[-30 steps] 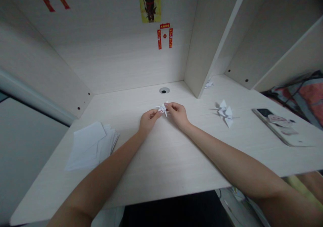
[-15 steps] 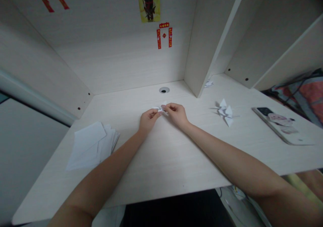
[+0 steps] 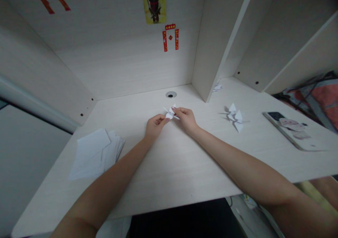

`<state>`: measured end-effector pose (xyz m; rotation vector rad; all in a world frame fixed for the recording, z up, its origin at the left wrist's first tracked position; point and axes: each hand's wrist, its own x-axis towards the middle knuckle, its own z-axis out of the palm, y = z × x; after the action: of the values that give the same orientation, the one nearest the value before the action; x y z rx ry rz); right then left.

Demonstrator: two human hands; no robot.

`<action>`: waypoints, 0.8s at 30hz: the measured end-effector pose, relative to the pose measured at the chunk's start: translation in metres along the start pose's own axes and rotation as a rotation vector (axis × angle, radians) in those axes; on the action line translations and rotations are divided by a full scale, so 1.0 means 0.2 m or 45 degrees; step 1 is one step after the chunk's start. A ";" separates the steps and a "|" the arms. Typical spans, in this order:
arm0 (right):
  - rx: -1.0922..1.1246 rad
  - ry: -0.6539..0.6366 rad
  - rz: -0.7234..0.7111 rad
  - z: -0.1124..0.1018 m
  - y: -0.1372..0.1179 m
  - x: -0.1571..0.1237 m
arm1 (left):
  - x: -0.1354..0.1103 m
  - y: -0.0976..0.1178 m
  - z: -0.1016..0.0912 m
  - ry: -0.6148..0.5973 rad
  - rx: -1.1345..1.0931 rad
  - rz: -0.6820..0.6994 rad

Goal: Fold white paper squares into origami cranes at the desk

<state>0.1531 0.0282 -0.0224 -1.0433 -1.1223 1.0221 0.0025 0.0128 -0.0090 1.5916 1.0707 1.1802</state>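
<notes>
White paper crane (image 3: 169, 113), wings spread, pinched in the left hand (image 3: 155, 126) and right hand (image 3: 186, 119) grips.

Paper stack (image 3: 96, 155) left, origami crane (image 3: 233, 117) right, phone (image 3: 290, 130) beyond.

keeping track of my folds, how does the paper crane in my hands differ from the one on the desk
The held paper crane is pinched between the left hand and right hand, while the desk paper crane lies on the desk, touched by neither hand. The held paper crane looks smaller and is partly hidden by the hands; the desk paper crane shows whole, its points spread. Both are white folded paper with sharp points.
</notes>
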 end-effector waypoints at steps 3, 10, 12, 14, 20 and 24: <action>0.109 -0.011 0.024 0.00 -0.02 0.00 | 0.00 -0.01 0.00 0.002 -0.013 0.007; 0.310 -0.004 0.128 0.01 -0.03 0.00 | 0.00 -0.01 0.00 -0.009 -0.022 0.000; 0.309 -0.002 0.142 0.01 -0.03 0.00 | 0.00 0.00 0.00 -0.012 -0.020 -0.009; 0.289 0.009 0.148 0.01 -0.02 0.01 | 0.00 0.01 0.00 -0.011 -0.021 -0.020; 0.324 0.050 0.149 0.01 -0.02 0.01 | 0.00 0.02 0.00 0.001 -0.011 -0.008; 0.371 0.085 0.152 0.01 -0.02 0.01 | 0.00 0.01 0.00 0.004 0.010 0.000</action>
<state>0.1512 0.0287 -0.0178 -0.9095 -0.8346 1.1970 0.0023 0.0120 -0.0075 1.5961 1.0785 1.1798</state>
